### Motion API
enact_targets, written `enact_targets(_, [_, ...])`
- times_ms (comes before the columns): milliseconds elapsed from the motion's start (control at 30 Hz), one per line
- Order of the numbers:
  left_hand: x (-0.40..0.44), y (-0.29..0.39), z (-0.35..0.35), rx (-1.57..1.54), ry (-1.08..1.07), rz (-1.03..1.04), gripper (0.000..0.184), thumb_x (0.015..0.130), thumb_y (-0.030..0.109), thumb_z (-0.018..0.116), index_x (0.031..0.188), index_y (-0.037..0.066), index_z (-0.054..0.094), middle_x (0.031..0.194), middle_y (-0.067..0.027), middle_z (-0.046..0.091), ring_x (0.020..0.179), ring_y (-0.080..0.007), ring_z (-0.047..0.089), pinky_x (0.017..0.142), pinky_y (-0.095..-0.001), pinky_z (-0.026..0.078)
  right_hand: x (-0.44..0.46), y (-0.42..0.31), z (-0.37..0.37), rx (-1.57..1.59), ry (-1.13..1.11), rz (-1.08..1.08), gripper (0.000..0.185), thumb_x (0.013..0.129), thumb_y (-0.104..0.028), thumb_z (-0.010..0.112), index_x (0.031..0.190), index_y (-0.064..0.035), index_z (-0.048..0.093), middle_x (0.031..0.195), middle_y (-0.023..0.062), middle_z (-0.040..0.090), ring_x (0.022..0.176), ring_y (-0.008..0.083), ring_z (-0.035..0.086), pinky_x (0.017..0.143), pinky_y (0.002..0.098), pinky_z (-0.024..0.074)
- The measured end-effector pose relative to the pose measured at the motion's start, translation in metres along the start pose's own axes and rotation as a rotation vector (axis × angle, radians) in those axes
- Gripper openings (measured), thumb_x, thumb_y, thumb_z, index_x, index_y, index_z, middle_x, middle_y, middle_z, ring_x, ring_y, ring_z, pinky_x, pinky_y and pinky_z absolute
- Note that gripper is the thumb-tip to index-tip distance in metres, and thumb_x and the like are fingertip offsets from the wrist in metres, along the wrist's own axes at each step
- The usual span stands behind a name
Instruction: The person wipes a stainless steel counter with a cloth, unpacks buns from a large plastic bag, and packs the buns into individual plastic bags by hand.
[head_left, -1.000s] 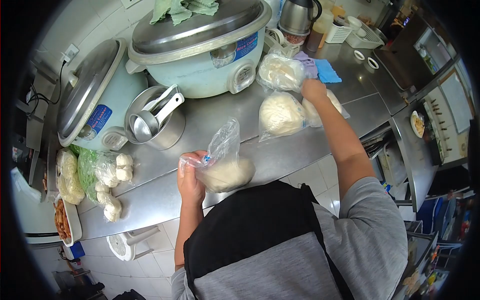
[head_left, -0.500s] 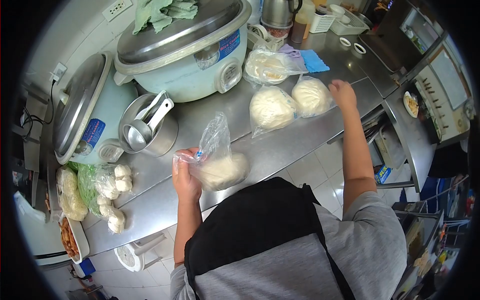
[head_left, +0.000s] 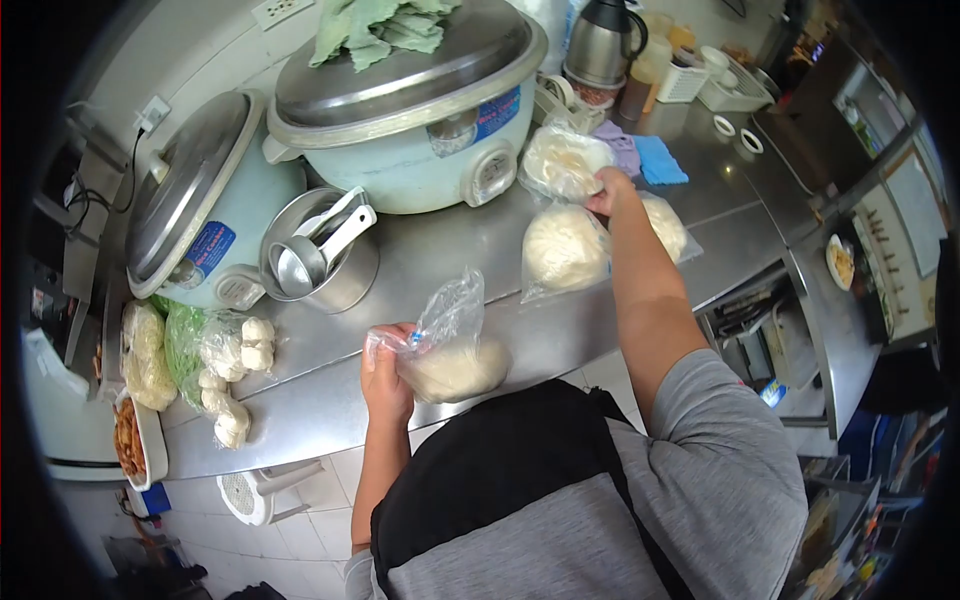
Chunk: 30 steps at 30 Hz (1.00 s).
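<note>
My left hand (head_left: 388, 372) is closed on the gathered top of a clear plastic bag with pale dough (head_left: 455, 370) in it, held at the counter's front edge. My right hand (head_left: 609, 192) reaches across to the bag at the back (head_left: 566, 160), its fingers closed at that bag's right side; what they grip is too small to make out. Just below that hand sits a rounded bagged dough (head_left: 565, 247). Another bagged dough (head_left: 666, 228) lies to the right, partly hidden by my right forearm.
Two rice cookers (head_left: 400, 165) (head_left: 190, 200) stand at the back left, beside a metal pot (head_left: 350, 285) with ladles. Bags of white items (head_left: 225, 345) and a food tray (head_left: 150, 440) are at left. A blue cloth (head_left: 660, 160) lies behind the dough.
My right hand has moved left, from beside the right-hand dough bag to the bag at the back. My left hand still holds its bag. The camera view has shifted slightly.
</note>
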<state>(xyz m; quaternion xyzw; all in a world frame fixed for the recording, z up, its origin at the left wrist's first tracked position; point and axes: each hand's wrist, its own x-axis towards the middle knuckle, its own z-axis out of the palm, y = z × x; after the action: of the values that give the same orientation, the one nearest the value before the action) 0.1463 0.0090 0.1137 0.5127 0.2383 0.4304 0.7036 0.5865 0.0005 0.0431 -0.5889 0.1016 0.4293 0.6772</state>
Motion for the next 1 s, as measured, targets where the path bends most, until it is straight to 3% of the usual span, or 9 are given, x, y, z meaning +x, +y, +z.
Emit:
enact_targets(133, [-0.001,0.001,0.000,0.043,0.055,0.009,0.026,0.083,0.030,0.042,0.082,0.004,0.043,0.088,-0.0119,0.050,0.079,-0.0172,0.046,0.074,-0.0296,0.037,0.012,-0.014,0.001,-0.244,0.069,-0.009,0.040,0.067,-0.015,0.046,0.104,-0.0004,0.040,0.096,0.0174,0.050,0.080,0.0293,0.053,0.071,0.0400,0.0440])
enact_targets(200, [0.000,0.001,0.002,0.025,0.083,0.003,0.027,0.082,0.030,0.043,0.081,0.004,0.043,0.088,-0.0115,0.049,0.080,-0.0168,0.045,0.075,-0.0291,0.036,0.030,-0.025,-0.003,-0.372,-0.047,0.180,0.037,0.064,-0.010,0.046,0.101,-0.0021,0.043,0.095,0.0148,0.050,0.079,0.0266,0.053,0.069,0.0369,0.0441])
enact_targets(333, [0.007,-0.003,0.000,0.022,0.113,-0.009,0.027,0.082,0.031,0.043,0.082,0.004,0.043,0.088,-0.0114,0.049,0.080,-0.0167,0.045,0.075,-0.0290,0.036,0.046,-0.030,0.000,-0.281,-0.023,0.154,0.034,0.063,-0.008,0.047,0.096,-0.0030,0.045,0.092,0.0122,0.050,0.078,0.0240,0.052,0.067,0.0347,0.0437])
enact_targets(533, [0.016,-0.004,0.004,0.032,0.164,-0.013,0.027,0.082,0.031,0.042,0.082,0.004,0.043,0.087,-0.0114,0.049,0.079,-0.0170,0.046,0.075,-0.0290,0.036,0.060,-0.040,-0.007,-0.598,0.089,0.044,0.038,0.062,-0.007,0.048,0.100,-0.0025,0.044,0.093,0.0109,0.050,0.082,0.0236,0.051,0.071,0.0350,0.0434])
enact_targets(600, [0.019,-0.002,0.006,0.067,0.190,0.014,0.026,0.083,0.030,0.041,0.082,0.004,0.043,0.087,-0.0113,0.050,0.079,-0.0170,0.046,0.075,-0.0293,0.037,0.024,-0.045,-0.002,-0.265,-0.308,0.047,0.034,0.067,-0.010,0.048,0.100,-0.0035,0.046,0.095,0.0115,0.049,0.087,0.0271,0.049,0.074,0.0407,0.0431])
enact_targets(733, [0.023,-0.004,0.005,0.082,0.192,0.008,0.026,0.084,0.030,0.041,0.083,0.004,0.043,0.087,-0.0111,0.049,0.080,-0.0170,0.046,0.075,-0.0298,0.037,0.035,-0.046,-0.009,0.067,-0.104,0.147,0.039,0.068,-0.017,0.050,0.104,-0.0042,0.045,0.098,0.0132,0.050,0.095,0.0301,0.048,0.077,0.0467,0.0411])
enact_targets(833, [0.024,-0.004,0.004,0.059,0.185,0.014,0.025,0.084,0.029,0.040,0.083,0.004,0.043,0.088,-0.0110,0.049,0.081,-0.0171,0.047,0.075,-0.0302,0.038,0.022,-0.048,0.000,-0.468,0.274,-0.040,0.047,0.068,-0.027,0.051,0.108,-0.0027,0.045,0.109,0.0169,0.047,0.101,0.0336,0.046,0.079,0.0502,0.0391])
enact_targets(900, [0.022,-0.004,0.001,0.031,0.159,0.005,0.021,0.081,0.026,0.043,0.084,0.005,0.045,0.091,-0.0095,0.047,0.086,-0.0180,0.044,0.080,-0.0313,0.035,0.047,-0.056,-0.019,-1.256,0.552,-0.460,0.050,0.067,-0.035,0.053,0.107,-0.0039,0.049,0.113,0.0180,0.046,0.104,0.0323,0.044,0.079,0.0479,0.0384])
enact_targets(1000, [0.020,-0.004,0.000,0.014,0.164,0.001,0.021,0.081,0.026,0.043,0.084,0.005,0.045,0.091,-0.0095,0.047,0.086,-0.0180,0.044,0.080,-0.0314,0.035,0.047,-0.052,-0.048,-1.416,0.342,-0.604,0.033,0.062,-0.035,0.058,0.084,-0.0112,0.062,0.104,0.0149,0.053,0.097,0.0314,0.049,0.083,0.0410,0.0359])
